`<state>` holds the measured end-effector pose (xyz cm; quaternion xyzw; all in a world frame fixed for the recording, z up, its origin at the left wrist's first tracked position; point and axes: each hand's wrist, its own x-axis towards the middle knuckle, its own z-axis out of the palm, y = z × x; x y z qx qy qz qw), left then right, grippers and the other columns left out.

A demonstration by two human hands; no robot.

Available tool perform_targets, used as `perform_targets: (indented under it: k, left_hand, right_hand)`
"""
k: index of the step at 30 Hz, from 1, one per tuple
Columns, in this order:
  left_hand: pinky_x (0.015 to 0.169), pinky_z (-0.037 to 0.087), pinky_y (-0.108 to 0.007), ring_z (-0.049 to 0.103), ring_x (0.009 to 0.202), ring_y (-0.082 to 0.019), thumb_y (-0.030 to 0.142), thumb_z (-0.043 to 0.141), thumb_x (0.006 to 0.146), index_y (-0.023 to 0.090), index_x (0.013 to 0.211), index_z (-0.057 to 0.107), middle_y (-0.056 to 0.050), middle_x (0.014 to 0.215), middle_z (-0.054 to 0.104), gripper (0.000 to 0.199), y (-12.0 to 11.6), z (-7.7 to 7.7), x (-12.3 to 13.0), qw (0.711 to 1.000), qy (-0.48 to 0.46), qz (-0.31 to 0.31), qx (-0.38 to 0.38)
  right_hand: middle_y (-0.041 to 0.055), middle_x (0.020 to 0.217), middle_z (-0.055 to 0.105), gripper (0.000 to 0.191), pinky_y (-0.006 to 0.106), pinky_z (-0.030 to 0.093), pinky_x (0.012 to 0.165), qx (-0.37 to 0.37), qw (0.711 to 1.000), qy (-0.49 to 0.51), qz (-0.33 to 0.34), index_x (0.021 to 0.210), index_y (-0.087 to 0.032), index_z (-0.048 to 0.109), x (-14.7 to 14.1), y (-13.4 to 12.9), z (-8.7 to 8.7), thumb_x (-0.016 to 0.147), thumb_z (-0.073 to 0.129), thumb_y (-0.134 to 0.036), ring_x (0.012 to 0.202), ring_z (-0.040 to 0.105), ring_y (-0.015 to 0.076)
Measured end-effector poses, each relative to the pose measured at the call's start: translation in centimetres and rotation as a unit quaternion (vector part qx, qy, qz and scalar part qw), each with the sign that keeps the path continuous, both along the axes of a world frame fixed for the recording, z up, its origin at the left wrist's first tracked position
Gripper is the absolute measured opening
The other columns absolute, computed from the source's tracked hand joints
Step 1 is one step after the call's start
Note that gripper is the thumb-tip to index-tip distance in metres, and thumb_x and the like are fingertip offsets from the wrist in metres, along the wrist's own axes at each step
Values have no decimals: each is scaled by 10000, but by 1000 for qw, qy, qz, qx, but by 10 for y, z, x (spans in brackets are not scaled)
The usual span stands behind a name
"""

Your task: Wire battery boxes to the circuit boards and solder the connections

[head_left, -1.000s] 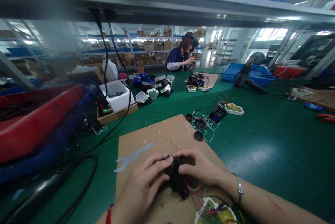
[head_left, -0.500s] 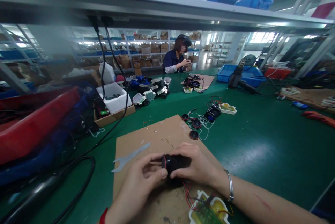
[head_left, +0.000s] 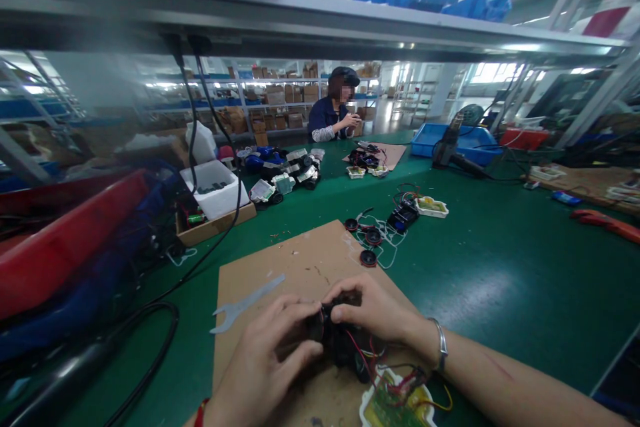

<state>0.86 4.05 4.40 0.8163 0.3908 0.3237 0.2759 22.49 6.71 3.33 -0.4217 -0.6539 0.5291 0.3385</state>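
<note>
A black wired housing (head_left: pixel 345 348) is held low over the cardboard sheet (head_left: pixel 270 264), its exact kind unclear. My right hand (head_left: pixel 373 310) grips its upper part between thumb and curled fingers. At its left end, my left hand (head_left: pixel 273 347) is curved around a round black part, fingertips on top and thumb below; shadow hides some of the contact. Thin red and other coloured wires lead from the housing to a circuit board in a white plastic shell (head_left: pixel 397 400), close below my right wrist. A flat open-ended wrench (head_left: pixel 250 302) lies beyond my left hand.
Small black speakers (head_left: pixel 373 236) with white cords lie past the cardboard. A white foam box (head_left: pixel 217 190) and red bin (head_left: pixel 70 227) stand left, with black cables hanging there. A heat gun (head_left: pixel 450 147) leans at a blue tray (head_left: pixel 423 140). A co-worker (head_left: pixel 325 114) sits opposite.
The black housing has been turned and tilted in my hands, so its wired lower side now shows. My left fingers have shifted up over its end. The circuit board has moved slightly.
</note>
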Motion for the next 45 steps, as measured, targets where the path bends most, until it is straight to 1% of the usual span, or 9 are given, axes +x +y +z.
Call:
perform_targets:
  k: [4, 13, 22, 30, 32, 35, 39, 42, 45]
  left_hand:
    - [778, 512, -281, 602, 914, -184, 338, 642, 818, 307, 1085, 604, -28, 1019, 632, 272, -4, -7, 7, 995, -10, -20, -94]
    - [888, 459, -292, 560, 1018, -180, 255, 613, 835, 287, 1073, 581, -24, 1093, 594, 243, -1, -11, 8, 990, -26, -21, -137]
    - [843, 461, -273, 576, 967, -170, 256, 681, 772, 292, 1032, 625, -8, 1026, 611, 268, 3, -5, 0, 996, -23, -18, -87]
    - [673, 498, -242, 588, 746, -139, 360, 696, 761, 191, 1021, 567, -19, 878, 618, 336, 0, -10, 9, 931, -186, 20, -315]
    - [746, 512, -266, 604, 836, -154, 332, 673, 791, 212, 1043, 563, -31, 967, 615, 300, -1, -12, 9, 946, -178, 27, -270]
    - [878, 486, -282, 569, 1020, -159, 195, 615, 837, 284, 1100, 577, -31, 1107, 561, 280, -1, -13, 3, 995, -81, -8, -56]
    - [865, 485, -244, 542, 1056, -137, 96, 534, 871, 310, 1196, 537, -50, 1153, 515, 389, 3, -14, -7, 983, 18, -91, 161]
    - [900, 490, -266, 529, 1100, -144, 95, 520, 874, 311, 1214, 505, -52, 1191, 500, 403, 4, -13, -6, 984, 26, -86, 151]
    - [884, 524, -297, 561, 1072, -160, 186, 609, 836, 307, 1283, 412, -57, 1218, 507, 503, 1, -9, -1, 999, -5, -1, 54]
  right_hand:
    - [-17, 568, 572, 259, 206, 306, 481, 42, 996, -50, -57, 715, -131, 685, 2, 0, 10, 723, 720, -388, 522, 440, 85]
    - [60, 969, 706, 442, 281, 455, 752, 94, 967, -211, 109, 1059, -197, 674, 10, -5, 24, 736, 704, -497, 874, 635, 206]
    - [39, 959, 715, 520, 256, 455, 735, 132, 966, -201, 95, 1074, -220, 666, 6, -7, 25, 652, 772, -505, 883, 650, 200]
    - [81, 953, 700, 632, 297, 458, 772, 277, 933, -221, 66, 1065, -141, 652, 1, -9, 23, 555, 840, -463, 879, 633, 222]
    - [86, 943, 701, 643, 301, 460, 775, 289, 932, -213, 53, 1060, -131, 654, 0, -9, 23, 539, 849, -454, 867, 633, 222]
    - [60, 931, 711, 573, 276, 470, 755, 228, 956, -175, 56, 1036, -164, 678, 2, -9, 23, 555, 849, -426, 843, 642, 199]
    - [18, 957, 716, 461, 266, 474, 779, 116, 982, -115, 94, 1033, -223, 695, 5, -6, 19, 621, 822, -388, 878, 645, 186]
    - [19, 940, 720, 455, 276, 479, 778, 78, 989, -93, 88, 1030, -213, 698, 4, -5, 16, 625, 823, -376, 879, 646, 195]
    - [38, 949, 720, 479, 289, 481, 785, 96, 988, -105, 67, 1039, -198, 693, 2, -5, 16, 617, 828, -378, 876, 648, 203]
